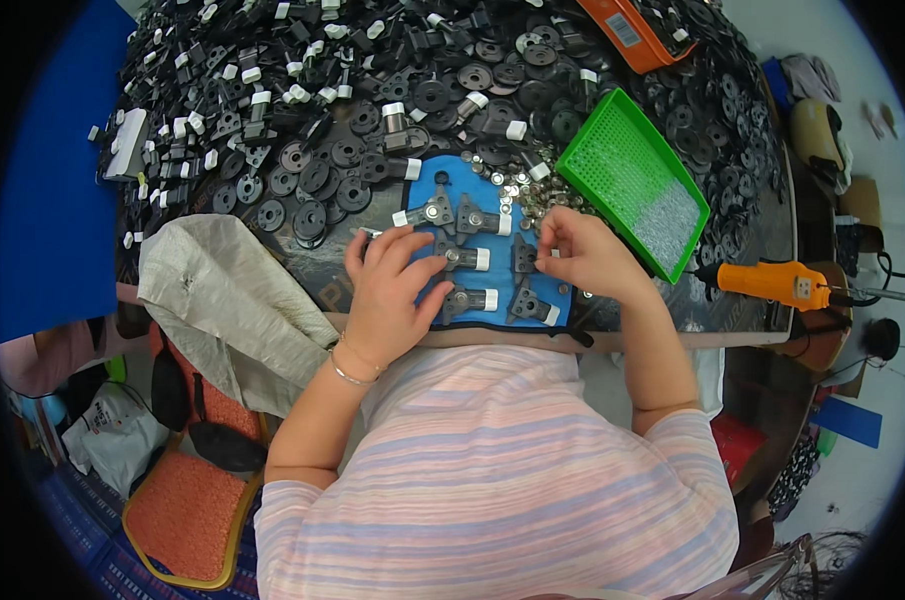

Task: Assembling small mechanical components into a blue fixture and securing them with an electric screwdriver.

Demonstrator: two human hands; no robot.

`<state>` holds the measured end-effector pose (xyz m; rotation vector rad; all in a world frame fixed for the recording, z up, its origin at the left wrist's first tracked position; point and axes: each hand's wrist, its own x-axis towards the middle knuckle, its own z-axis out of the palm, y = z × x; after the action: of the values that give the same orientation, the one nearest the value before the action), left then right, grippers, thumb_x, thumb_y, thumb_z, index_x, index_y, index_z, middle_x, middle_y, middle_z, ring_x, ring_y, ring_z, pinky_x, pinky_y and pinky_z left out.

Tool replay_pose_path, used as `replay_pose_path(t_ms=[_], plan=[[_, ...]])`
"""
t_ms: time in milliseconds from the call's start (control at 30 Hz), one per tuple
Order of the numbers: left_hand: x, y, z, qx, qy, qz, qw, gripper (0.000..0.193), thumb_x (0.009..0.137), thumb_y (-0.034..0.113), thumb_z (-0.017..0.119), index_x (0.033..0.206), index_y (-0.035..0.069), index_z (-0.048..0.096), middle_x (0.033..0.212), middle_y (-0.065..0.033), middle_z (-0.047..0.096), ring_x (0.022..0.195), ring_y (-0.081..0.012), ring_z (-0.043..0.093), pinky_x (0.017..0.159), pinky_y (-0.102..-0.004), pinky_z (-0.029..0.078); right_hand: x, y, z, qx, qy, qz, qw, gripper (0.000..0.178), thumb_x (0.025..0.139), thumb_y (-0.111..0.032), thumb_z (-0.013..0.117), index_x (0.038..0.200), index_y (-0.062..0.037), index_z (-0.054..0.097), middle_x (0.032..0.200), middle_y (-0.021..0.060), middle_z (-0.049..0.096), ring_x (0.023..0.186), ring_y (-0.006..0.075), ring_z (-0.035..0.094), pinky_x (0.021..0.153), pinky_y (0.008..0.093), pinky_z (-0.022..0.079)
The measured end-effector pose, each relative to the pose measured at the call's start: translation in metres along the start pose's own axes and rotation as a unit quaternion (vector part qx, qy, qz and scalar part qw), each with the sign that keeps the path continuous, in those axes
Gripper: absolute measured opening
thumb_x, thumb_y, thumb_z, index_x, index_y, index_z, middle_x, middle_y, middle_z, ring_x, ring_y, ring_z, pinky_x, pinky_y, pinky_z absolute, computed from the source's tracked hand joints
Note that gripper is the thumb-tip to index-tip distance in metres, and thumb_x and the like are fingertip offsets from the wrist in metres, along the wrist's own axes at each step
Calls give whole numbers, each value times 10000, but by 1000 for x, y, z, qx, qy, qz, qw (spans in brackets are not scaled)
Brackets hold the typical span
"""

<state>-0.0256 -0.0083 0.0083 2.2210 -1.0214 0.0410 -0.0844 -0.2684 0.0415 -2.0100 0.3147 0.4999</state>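
Observation:
On a blue mat [487,266] several black plastic parts with white ends lie in rough rows. My left hand [397,285] rests over the mat's left edge, fingers apart, its fingertips beside a black part with a white tip [464,258]. A small whitish piece [370,234] shows by its far fingers. My right hand [590,256] is closed in a pinch over the mat's right side, close to a black bracket [523,254]. Whatever sits between those fingertips is too small or hidden to name. Nearer me lies another black bracket with a white end [532,305].
Small round metal pieces [517,190] are scattered beyond the mat. A green basket [612,165] with tiny silvery pieces stands right, near an orange electric screwdriver [772,286]. Black discs [317,180] and white-tipped parts heap at the back, with an orange bin [637,35]. Grey cloth [222,290] drapes left.

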Motion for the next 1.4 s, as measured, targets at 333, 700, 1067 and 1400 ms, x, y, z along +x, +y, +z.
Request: replay_pose_path(t_ms=[333,700,1067,1400], plan=[[-5,-2,-3,9,8,-1,1000,228,730,199,713,938,124,660,1133,-43,580,1156,-253,469,1041,-515,192,4,-10,6,-73,49,-14,996,325,704,8,714,882,-54,449,771,44,604,579,153,557,473,294,428],[-6,-6,-6,10,19,-8,1000,229,732,207,711,937,122,655,1136,-42,580,1165,-251,465,1043,-507,183,26,-35,56,-128,59,-244,960,162,748,-21,657,854,-64,542,784,50,650,625,219,625,556,325,484],[-16,-11,-6,-3,22,-17,1000,221,736,202,707,934,116,660,1133,-48,580,1168,-257,463,1046,-505,173,12,-30,61,-158,-26,-233,959,172,742,-55,677,797,-88,517,804,36,681,646,206,651,552,296,503],[-9,-7,-6,2,23,-8,1000,235,722,193,715,937,118,658,1130,-46,580,1156,-259,474,1042,-511,191,8,-25,62,-184,-16,-237,954,153,737,-75,673,790,-94,531,769,26,667,636,216,643,550,305,495]])
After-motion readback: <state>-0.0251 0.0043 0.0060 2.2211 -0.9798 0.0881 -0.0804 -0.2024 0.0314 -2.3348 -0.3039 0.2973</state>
